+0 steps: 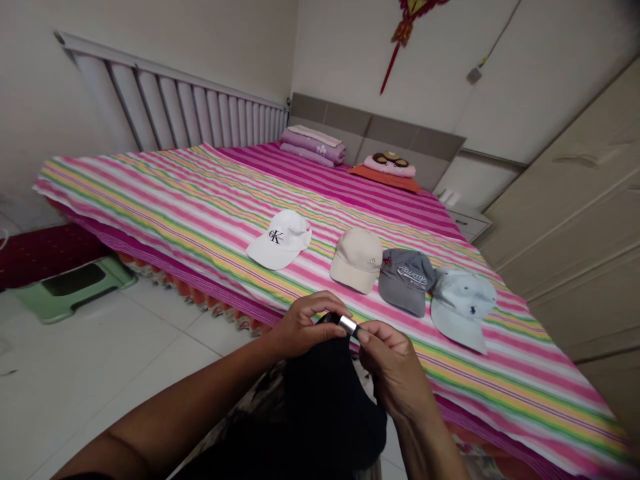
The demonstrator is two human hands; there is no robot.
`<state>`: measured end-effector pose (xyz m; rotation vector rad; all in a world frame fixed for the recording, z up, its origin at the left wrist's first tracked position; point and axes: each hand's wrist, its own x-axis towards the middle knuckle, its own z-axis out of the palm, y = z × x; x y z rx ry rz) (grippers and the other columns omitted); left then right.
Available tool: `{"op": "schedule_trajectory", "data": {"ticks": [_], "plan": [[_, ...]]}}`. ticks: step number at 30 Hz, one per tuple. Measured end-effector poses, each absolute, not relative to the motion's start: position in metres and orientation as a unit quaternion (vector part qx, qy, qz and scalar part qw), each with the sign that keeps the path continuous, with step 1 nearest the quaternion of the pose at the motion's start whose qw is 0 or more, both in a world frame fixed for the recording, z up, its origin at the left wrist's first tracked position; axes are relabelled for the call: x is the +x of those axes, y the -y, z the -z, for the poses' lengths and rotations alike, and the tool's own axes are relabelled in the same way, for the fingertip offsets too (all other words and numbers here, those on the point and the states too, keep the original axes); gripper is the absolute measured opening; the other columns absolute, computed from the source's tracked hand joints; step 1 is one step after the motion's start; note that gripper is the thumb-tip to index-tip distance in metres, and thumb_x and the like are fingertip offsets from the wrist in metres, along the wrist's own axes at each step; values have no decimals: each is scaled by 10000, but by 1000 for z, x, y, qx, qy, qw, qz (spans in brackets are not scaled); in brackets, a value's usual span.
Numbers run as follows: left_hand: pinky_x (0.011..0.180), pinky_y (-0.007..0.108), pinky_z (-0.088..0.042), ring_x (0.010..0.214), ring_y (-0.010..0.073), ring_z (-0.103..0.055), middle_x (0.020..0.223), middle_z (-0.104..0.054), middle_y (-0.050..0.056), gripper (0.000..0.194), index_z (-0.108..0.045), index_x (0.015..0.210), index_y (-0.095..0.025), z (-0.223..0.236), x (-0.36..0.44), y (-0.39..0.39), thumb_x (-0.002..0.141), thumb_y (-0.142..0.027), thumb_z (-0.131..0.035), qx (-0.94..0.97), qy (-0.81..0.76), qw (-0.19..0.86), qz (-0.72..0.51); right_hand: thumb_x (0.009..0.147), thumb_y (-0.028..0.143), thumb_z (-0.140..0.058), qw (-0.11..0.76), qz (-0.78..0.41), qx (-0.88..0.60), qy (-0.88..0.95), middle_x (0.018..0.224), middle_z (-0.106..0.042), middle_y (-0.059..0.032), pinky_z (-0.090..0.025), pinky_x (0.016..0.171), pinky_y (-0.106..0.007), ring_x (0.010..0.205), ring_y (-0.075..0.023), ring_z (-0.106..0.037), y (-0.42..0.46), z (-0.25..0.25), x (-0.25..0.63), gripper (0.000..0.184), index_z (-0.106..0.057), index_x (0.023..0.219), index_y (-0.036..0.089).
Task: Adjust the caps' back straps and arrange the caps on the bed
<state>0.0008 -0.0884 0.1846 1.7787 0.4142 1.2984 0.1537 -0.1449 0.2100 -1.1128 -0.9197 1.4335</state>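
Observation:
A black cap (330, 393) is held low in front of me, its back strap turned up toward the bed. My left hand (311, 325) pinches the strap on the left of a silver metal buckle (348, 325). On the buckle's right side, my right hand (393, 353) grips the strap between thumb and fingers. Beyond my hands, a white cap with black letters (283, 239), a beige cap (356, 259), a grey cap with white script (406, 280) and a pale blue cap (463, 307) lie in a row on the bed.
The bed has a striped sheet (165, 200). Folded purple bedding (313, 145) and a pink pillow (390, 165) rest near the headboard (415, 140). A green stool (75, 293) stands on the tiled floor at left, below a white radiator (175, 100). A wardrobe (575, 220) is at right.

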Motion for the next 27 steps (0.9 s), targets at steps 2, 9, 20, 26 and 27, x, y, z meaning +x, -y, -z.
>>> {"op": "schedule_trajectory", "data": {"ticks": [2, 9, 20, 26, 27], "plan": [[739, 282, -447, 828, 156, -578, 864, -616, 76, 226, -640, 923, -149, -187, 0, 88, 698, -164, -653, 736, -151, 385, -536, 587, 334, -735, 525, -609, -453, 386, 412, -402, 71, -132, 369, -170, 365, -19, -244, 145, -209, 153, 239, -601, 616, 139], [737, 283, -467, 830, 165, -600, 876, -635, 85, 251, -621, 938, -143, -192, -1, 92, 694, -190, -658, 730, -182, 389, -532, 629, 313, -711, 530, -645, -411, 367, 398, -337, 90, -140, 370, -166, 364, -22, -227, 144, -206, 152, 200, -600, 646, 147], [721, 268, -443, 799, 156, -574, 832, -620, 73, 215, -635, 864, -120, -197, -3, 92, 685, -234, -667, 699, -194, 473, -500, 705, 315, -642, 511, -653, -406, 385, 425, -355, 94, -142, 368, -166, 361, -28, -204, 143, -209, 146, 220, -480, 659, 174], [710, 267, -427, 783, 149, -555, 824, -605, 64, 237, -635, 860, -119, -194, -1, 93, 675, -262, -675, 665, -212, 530, -482, 726, 279, -586, 522, -665, -377, 378, 464, -349, 94, -147, 381, -164, 384, -34, -209, 146, -209, 144, 191, -427, 671, 187], [709, 266, -425, 779, 147, -553, 822, -602, 62, 238, -632, 858, -116, -194, -1, 93, 676, -262, -674, 660, -212, 538, -479, 721, 270, -590, 527, -660, -379, 379, 462, -342, 95, -145, 381, -166, 385, -33, -208, 145, -209, 144, 189, -431, 666, 184]]}}
